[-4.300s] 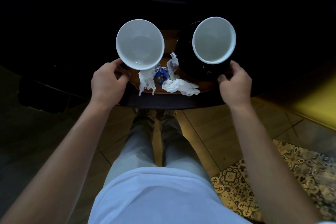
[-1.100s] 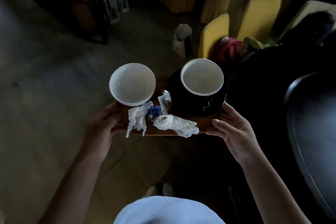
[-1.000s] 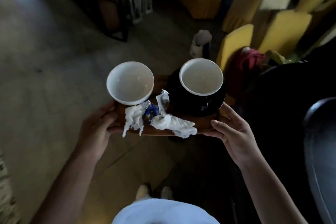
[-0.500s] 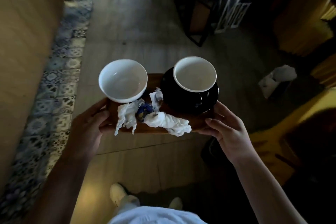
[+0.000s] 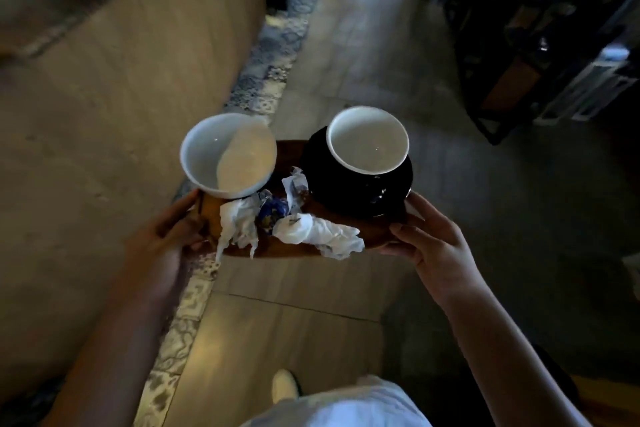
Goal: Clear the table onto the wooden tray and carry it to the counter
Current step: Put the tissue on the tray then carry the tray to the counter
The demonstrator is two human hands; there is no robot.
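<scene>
Your left hand [image 5: 166, 236] and right hand [image 5: 433, 246] grip the wooden tray [image 5: 298, 250] by its left and right edges, carried above the floor [image 5: 346, 62], bearing two white cups [image 5: 228, 156] and crumpled napkins [image 5: 311, 234].

A small brown wooden tray [image 5: 367, 236] is held level in the air above the floor, its short ends gripped on either side. On its left part stands a white ceramic cup [image 5: 227, 154], upright and empty, its inside partly lit. On the right part sits a glossy black saucer [image 5: 360, 191] carrying a second white-lined cup [image 5: 367, 139] with a dark outside, also upright and empty. Along the near edge lie crumpled white paper napkins [image 5: 311, 232], one hanging over the rim, with a crushed blue wrapper [image 5: 272, 213] between them.
</scene>
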